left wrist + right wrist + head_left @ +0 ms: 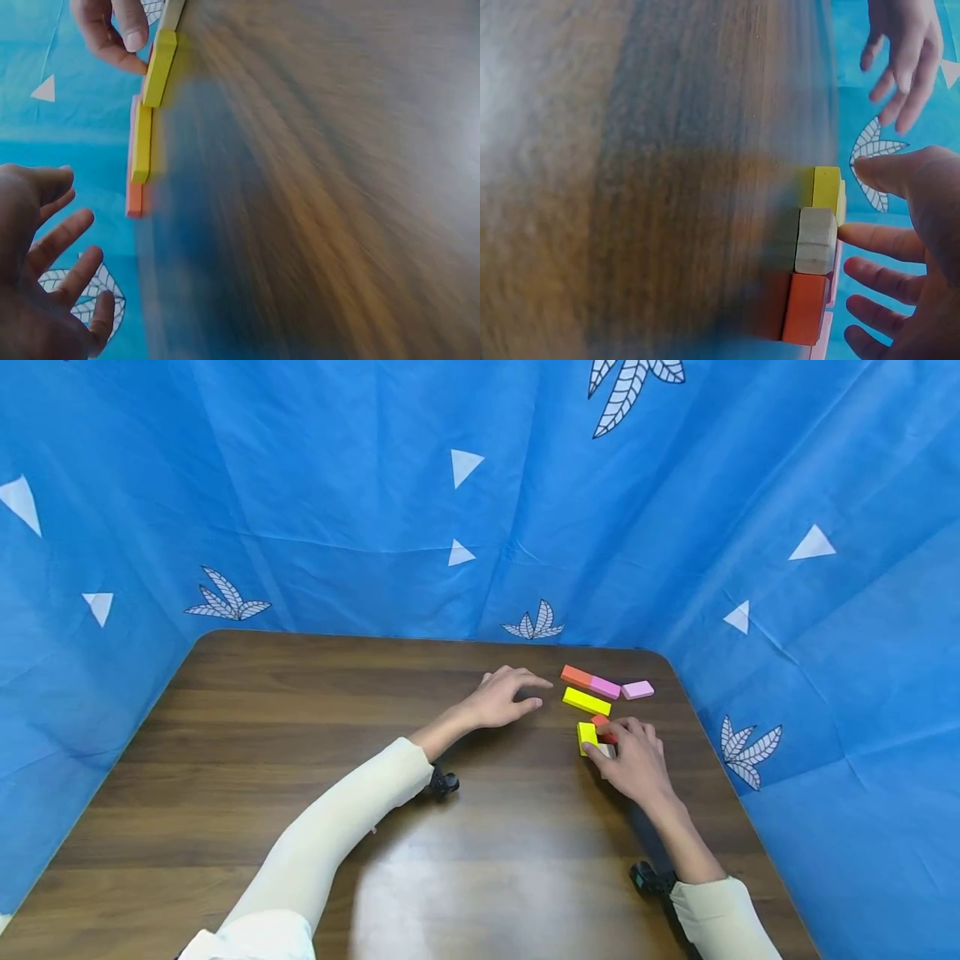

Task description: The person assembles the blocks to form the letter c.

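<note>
My right hand (pixel 637 760) is over a small group of blocks at the table's right side. Its thumb and index finger are beside a yellow block (pixel 587 737), a whitish block (pixel 817 240) and a red-orange block (pixel 805 309). In the right wrist view the fingers are extended, and the index fingertip appears to touch the whitish block. My left hand (pixel 498 697) hovers left of the blocks with fingers spread, holding nothing. Behind the group lie another yellow block (pixel 587 702), an orange block (pixel 576 675) end to end with a pink block (pixel 605 687), and a light pink block (pixel 637 690).
The brown wooden table (pixel 262 735) has a blue curtain (pixel 337 510) with leaf and triangle prints behind it and at its sides. Dark wrist cameras (pixel 442 783) sit near both sleeve cuffs. The table's right edge runs close to the blocks.
</note>
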`<state>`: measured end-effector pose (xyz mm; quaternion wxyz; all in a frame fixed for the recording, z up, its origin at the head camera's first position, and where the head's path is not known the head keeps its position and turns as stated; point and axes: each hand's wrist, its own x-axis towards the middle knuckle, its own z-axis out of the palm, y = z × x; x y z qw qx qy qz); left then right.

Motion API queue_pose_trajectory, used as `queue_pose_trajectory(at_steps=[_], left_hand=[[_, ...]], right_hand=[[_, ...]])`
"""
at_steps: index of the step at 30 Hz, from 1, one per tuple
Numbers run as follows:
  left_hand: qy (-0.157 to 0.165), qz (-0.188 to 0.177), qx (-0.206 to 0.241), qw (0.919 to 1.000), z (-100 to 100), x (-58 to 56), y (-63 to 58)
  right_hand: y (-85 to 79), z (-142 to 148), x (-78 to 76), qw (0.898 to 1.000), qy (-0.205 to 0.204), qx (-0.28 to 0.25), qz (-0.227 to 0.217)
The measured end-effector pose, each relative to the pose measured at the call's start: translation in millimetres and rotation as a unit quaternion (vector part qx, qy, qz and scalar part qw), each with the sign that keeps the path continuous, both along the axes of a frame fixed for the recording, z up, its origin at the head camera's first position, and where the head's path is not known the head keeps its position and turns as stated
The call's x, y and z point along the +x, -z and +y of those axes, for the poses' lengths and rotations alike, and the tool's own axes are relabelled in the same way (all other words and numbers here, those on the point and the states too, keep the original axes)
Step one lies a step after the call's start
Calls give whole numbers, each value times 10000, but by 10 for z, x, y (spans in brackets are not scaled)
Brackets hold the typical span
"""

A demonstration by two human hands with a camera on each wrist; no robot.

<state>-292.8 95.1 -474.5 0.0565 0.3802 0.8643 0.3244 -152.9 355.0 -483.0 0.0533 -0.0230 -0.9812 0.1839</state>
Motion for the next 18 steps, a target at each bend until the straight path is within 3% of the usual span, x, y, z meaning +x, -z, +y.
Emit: queue_pose_trajectory(at_steps=[5, 10, 14, 18], left_hand=[[-261, -220, 57, 9994, 194, -106, 20], [-357, -527, 121, 9979, 379, -94, 78], [-372, -283, -252, 9986, 525, -90, 86], [-492, -281, -175, 9982, 692, -99, 91]], right_hand=[[15, -66, -68, 9999, 85, 78, 29], [75, -126, -75, 9998, 29, 155, 113], [63, -141, -82, 9997, 37, 174, 180], [39, -132, -75, 9996, 138, 166, 200]])
